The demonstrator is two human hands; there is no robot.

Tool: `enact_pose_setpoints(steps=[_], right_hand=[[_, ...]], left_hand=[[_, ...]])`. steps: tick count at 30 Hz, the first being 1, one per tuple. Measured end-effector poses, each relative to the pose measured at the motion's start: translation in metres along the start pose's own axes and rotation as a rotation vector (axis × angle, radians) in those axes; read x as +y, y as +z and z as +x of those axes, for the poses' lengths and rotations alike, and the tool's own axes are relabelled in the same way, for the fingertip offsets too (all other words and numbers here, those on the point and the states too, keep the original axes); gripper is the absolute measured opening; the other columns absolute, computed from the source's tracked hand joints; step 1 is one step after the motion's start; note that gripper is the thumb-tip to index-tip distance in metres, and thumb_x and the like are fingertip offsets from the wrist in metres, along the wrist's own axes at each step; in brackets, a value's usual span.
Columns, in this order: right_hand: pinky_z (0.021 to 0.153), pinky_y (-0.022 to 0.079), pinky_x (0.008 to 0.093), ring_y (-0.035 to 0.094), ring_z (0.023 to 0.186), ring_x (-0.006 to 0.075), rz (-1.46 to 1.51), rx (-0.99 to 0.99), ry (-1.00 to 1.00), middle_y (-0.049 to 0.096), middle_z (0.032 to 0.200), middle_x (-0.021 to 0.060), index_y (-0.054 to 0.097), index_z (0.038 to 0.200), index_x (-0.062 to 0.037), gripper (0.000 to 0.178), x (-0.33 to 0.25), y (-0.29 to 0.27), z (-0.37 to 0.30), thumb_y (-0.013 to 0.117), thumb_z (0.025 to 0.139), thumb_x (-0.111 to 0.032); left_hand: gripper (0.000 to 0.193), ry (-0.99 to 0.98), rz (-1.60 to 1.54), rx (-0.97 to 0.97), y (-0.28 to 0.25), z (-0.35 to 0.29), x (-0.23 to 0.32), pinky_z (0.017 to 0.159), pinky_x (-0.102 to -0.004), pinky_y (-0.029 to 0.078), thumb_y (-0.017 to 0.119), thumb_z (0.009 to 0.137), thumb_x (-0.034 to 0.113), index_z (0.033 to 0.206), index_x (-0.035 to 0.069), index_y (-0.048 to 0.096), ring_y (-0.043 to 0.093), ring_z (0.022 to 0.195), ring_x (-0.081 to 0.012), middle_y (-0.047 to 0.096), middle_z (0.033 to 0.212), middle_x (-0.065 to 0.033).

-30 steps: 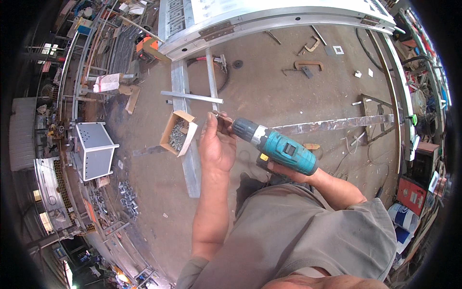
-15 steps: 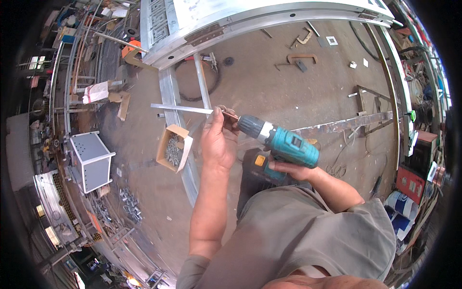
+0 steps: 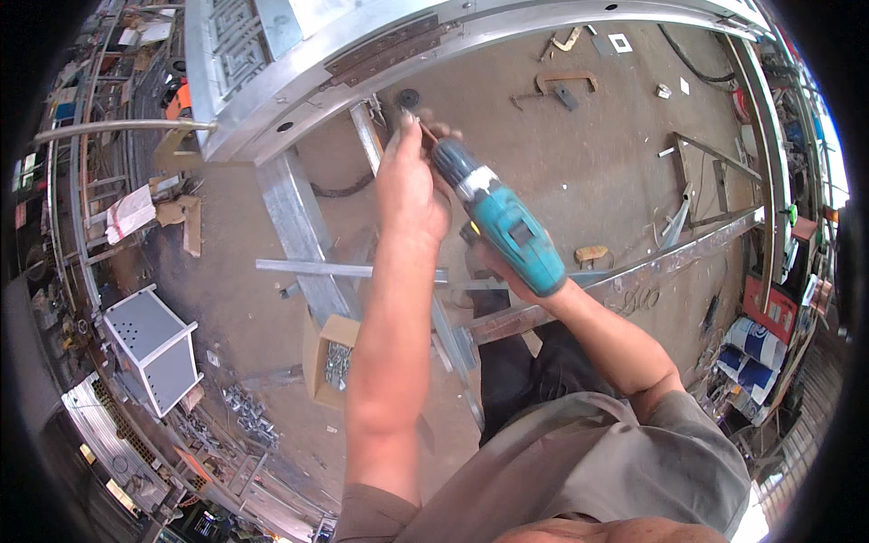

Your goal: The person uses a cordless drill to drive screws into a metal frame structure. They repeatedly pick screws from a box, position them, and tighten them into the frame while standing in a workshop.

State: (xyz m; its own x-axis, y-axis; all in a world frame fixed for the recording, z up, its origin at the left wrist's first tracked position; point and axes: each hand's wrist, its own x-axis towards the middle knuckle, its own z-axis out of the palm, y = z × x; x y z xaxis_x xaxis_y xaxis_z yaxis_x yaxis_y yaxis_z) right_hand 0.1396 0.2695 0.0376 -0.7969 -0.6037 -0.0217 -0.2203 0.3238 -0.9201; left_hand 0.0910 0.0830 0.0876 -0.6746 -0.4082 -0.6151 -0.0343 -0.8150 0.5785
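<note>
A teal cordless drill [image 3: 509, 224] with a dark chuck is in my right hand [image 3: 507, 269], which is closed round its grip below the body. The drill points up and to the left. From its chuck sticks a thin copper-coloured bit [image 3: 427, 133]. My left hand [image 3: 412, 185] is raised at the bit's tip, thumb and fingers drawn together there. What those fingers pinch is too small and blurred to name. Just beyond them lies the lower edge of a silvery metal frame [image 3: 312, 95] with a rusty hinge plate [image 3: 385, 52].
An open cardboard box [image 3: 319, 373] of screws stands beside my left forearm. A thin metal bar [image 3: 312, 267] crosses a wider metal beam [image 3: 303, 231] under that arm. A grey perforated box [image 3: 154, 348] sits at left. Clamps [image 3: 566, 83] lie on the floor ahead; a rusty beam [image 3: 625, 281] runs right.
Both hands and the drill have moved forward, toward the metal frame, and the drill points more steeply away from me. The view has shifted closer to the frame.
</note>
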Motion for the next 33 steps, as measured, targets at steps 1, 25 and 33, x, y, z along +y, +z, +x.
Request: enact_pose_setpoints(steps=[1, 25, 33], right_hand=[[0.083, 0.056, 0.0367, 0.069, 0.089, 0.0282, 0.059, 0.028, 0.096, 0.070, 0.104, 0.0131, 0.064, 0.123, -0.0051, 0.039, 0.010, 0.012, 0.011, 0.078, 0.088, -0.012], [0.073, 0.057, 0.0396, 0.069, 0.082, 0.0299, -0.031, 0.213, -0.066, 0.072, 0.094, 0.0082, 0.071, 0.102, -0.0117, 0.014, 0.103, 0.080, 0.102, 0.076, 0.089, -0.016], [0.075, 0.058, 0.0384, 0.070, 0.082, 0.0292, 0.072, 0.198, -0.008, 0.073, 0.093, 0.0089, 0.071, 0.101, -0.0099, 0.014, 0.104, 0.085, 0.101, 0.077, 0.089, -0.015]], left_hand=[[0.027, 0.026, 0.023, -0.015, 0.000, 0.016, -0.001, 0.081, -0.0354, 0.057, 0.051, 0.110, 0.026, 0.115, 0.002, 0.062, 0.066, 0.083, -0.0217, 0.064, 0.091, -0.0094], [0.027, 0.142, 0.147, -0.049, -0.003, 0.128, -0.006, 0.070, -0.0323, 0.056, 0.054, 0.108, 0.026, 0.112, 0.001, 0.064, 0.069, 0.078, -0.0221, 0.067, 0.087, -0.0098], [0.025, 0.138, 0.145, -0.050, -0.005, 0.131, -0.005, 0.069, -0.0320, 0.055, 0.055, 0.108, 0.025, 0.111, 0.001, 0.063, 0.068, 0.076, -0.0221, 0.066, 0.085, -0.0098]])
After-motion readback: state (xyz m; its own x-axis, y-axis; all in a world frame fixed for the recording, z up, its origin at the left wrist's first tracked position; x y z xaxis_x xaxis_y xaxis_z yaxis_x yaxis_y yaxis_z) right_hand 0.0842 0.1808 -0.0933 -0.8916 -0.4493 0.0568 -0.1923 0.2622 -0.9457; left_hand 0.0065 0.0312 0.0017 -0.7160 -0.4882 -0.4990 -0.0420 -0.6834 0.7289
